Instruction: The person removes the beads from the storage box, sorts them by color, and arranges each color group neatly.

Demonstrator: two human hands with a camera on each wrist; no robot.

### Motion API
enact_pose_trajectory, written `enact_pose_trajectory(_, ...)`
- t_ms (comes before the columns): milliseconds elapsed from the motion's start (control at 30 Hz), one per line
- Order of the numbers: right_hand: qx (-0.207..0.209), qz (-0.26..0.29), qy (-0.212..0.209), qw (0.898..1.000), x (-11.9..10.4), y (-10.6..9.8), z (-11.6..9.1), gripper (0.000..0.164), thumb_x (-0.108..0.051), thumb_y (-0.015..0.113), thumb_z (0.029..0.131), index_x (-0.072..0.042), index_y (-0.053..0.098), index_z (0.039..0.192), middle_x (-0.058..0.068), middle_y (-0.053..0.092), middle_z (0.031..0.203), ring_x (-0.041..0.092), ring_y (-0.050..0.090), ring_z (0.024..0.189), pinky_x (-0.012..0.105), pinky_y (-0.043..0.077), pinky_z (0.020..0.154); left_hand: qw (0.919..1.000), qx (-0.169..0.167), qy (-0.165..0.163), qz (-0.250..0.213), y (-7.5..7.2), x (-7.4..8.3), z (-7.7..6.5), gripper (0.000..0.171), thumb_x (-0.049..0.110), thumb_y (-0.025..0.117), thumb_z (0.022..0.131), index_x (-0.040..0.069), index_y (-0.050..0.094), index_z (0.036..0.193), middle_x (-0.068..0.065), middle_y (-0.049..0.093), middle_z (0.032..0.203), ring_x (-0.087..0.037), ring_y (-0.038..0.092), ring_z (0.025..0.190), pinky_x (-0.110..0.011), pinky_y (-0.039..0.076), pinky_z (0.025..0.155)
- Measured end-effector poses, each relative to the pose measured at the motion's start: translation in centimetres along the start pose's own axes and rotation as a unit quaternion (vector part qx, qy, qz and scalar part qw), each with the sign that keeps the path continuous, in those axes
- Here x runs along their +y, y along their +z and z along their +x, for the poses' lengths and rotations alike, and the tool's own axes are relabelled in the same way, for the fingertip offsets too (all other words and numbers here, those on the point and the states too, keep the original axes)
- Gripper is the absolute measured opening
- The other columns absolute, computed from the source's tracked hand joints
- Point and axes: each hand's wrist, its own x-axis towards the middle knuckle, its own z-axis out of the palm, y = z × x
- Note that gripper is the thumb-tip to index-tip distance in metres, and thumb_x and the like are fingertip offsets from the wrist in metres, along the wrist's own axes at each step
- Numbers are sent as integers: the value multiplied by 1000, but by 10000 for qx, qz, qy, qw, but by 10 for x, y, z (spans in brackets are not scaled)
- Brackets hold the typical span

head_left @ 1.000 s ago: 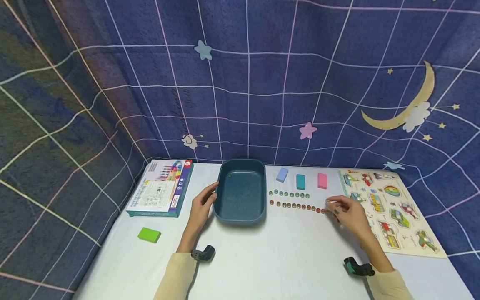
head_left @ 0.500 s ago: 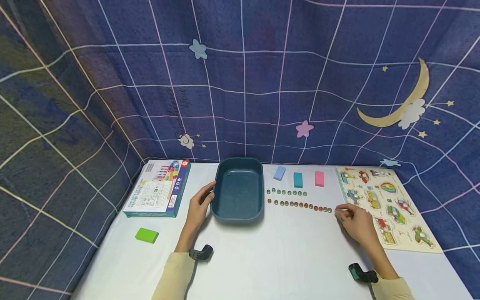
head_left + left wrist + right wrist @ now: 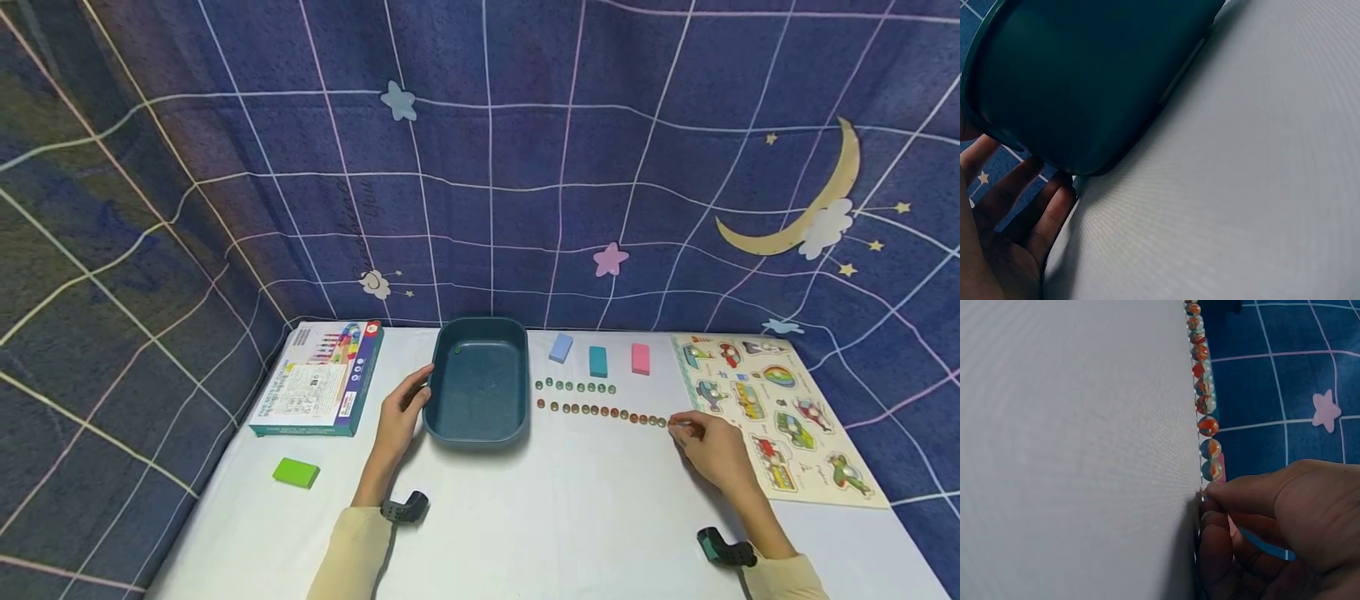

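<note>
A dark teal plastic tub (image 3: 480, 392) stands on the white table. My left hand (image 3: 397, 417) rests at its left side, and the fingertips meet the outer wall in the left wrist view. Right of the tub, a row of red-and-clear glass marbles (image 3: 614, 412) runs sideways, with a shorter row of green marbles (image 3: 580, 387) behind it. My right hand (image 3: 708, 446) is at the right end of the red row, thumb and forefinger pinching a marble that the fingertips mostly hide. The last marbles (image 3: 1212, 469) of the row sit right beside the thumb tip.
Blue (image 3: 560, 348), teal (image 3: 597, 362) and pink (image 3: 641, 358) blocks lie behind the marbles. A picture puzzle board (image 3: 795, 417) is at the right. On the left are a craft box (image 3: 315, 379) and a green block (image 3: 296, 472). A small green piece (image 3: 458, 350) is inside the tub.
My right hand has moved right from over the row to just past its end, uncovering the last marbles, then edged slightly left against them. The left hand stays at the tub.
</note>
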Motion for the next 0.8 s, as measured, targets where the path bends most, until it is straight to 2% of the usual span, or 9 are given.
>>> enact_pose_trajectory(233,-83,131,5,9999,-1,-4,-1,24,-16,75,97,-1,78,115,6,73,81,7,52,64,24,39,60,9999,-23,-96,66,1,-1,0,40,14,58,108,13,62,148,-12,60,155,-32,56,146,-8,46,108)
enact_pose_trajectory(400,-96,374,-104,9992,-18,-7,5,28,-15,74,98,1,76,120,8,74,83,4,53,62,23,43,54,9999,18,-131,97,-1,0,-1,41,15,58,108,15,62,148,-10,61,155,-31,57,146,-8,45,109)
enact_pose_trajectory(567,-284,1047,-412,9932,-64,-2,27,28,-9,73,98,5,73,122,17,76,87,6,61,60,24,50,49,9998,37,-136,102,-2,0,-3,41,16,58,108,15,62,148,-10,60,156,-32,56,147,-7,45,109)
enact_pose_trajectory(800,-582,1581,-1104,9795,-153,22,69,23,-17,74,99,-5,77,119,12,77,89,11,63,64,24,51,53,10000,35,-66,1,0,2,-2,41,14,60,107,13,62,148,-12,61,154,-34,58,144,-9,48,108)
